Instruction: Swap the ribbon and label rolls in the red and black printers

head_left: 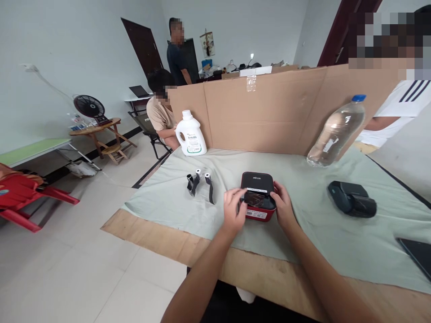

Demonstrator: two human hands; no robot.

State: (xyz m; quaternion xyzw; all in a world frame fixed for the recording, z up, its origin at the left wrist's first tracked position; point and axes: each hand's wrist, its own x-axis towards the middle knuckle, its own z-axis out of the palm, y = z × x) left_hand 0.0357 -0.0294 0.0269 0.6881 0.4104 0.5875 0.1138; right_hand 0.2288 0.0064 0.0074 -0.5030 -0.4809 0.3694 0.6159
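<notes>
A small box-shaped device (257, 177), black on top with red sides, sits on the cloth in front of me. A glossy dark panel (255, 198) lies across its near top, below a white strip, and printed labels show on its front. My left hand (235, 208) has its fingers bent over the left edge of that panel. My right hand (282, 204) grips the right side, thumb on the top corner and fingers behind. To the left lie several small rolls of dark strip (198, 181) with white or black cores, some partly unrolled.
A white jug (191, 137) and a clear bottle with a blue cap (336, 130) stand before a cardboard screen (266, 112). A black device (352, 199) and a dark tablet-like slab (417, 255) lie right. People are beyond the screen. A fan (89, 106) stands left.
</notes>
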